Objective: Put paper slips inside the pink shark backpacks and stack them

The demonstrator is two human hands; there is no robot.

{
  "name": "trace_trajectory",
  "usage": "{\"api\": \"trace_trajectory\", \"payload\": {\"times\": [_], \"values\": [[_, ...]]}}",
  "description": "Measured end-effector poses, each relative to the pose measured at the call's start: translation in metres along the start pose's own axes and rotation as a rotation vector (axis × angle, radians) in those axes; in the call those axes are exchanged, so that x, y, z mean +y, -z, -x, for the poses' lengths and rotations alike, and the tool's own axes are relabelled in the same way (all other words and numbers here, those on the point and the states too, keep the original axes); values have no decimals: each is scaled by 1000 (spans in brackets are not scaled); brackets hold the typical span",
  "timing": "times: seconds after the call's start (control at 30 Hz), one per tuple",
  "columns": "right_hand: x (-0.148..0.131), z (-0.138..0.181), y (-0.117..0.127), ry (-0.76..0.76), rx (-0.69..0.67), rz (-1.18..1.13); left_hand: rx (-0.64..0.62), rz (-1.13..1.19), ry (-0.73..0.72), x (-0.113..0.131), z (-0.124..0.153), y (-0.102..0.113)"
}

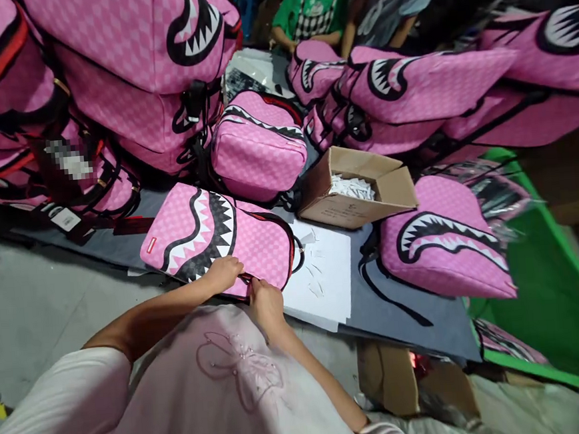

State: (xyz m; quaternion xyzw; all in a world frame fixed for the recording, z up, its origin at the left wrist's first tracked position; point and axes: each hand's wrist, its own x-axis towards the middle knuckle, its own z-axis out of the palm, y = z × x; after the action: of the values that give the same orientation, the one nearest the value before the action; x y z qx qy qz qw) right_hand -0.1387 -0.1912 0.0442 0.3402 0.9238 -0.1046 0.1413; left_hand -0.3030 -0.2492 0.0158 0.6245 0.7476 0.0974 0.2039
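Observation:
A pink checkered backpack [211, 240] with a shark-mouth print lies flat in front of me on a grey mat [407, 305]. My left hand [224, 272] rests curled on its near edge. My right hand [264, 299] pinches the same near edge by the red-trimmed zipper, fingers closed. Both hands touch the bag close together. What the fingertips grip is partly hidden.
An open cardboard box [357, 185] holding white paper pieces sits behind the bag, with white sheets [321, 274] beside it. Several more pink shark backpacks are piled left, behind and right. Two other people sit at the far side. A green bin edge [539, 277] lies right.

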Motion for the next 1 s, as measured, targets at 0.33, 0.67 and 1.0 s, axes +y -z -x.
{"api": "trace_trajectory", "payload": {"times": [0.33, 0.67, 1.0], "values": [[-64, -23, -23, -344, 227, -49, -47, -22, -141, -22, -8, 17], [-84, -19, -21, -341, 269, 6, 126, -105, -37, -96, -1, 52], [-29, -7, -8, -809, 420, -33, 40, -122, 3, -106, 1, 41]]}}
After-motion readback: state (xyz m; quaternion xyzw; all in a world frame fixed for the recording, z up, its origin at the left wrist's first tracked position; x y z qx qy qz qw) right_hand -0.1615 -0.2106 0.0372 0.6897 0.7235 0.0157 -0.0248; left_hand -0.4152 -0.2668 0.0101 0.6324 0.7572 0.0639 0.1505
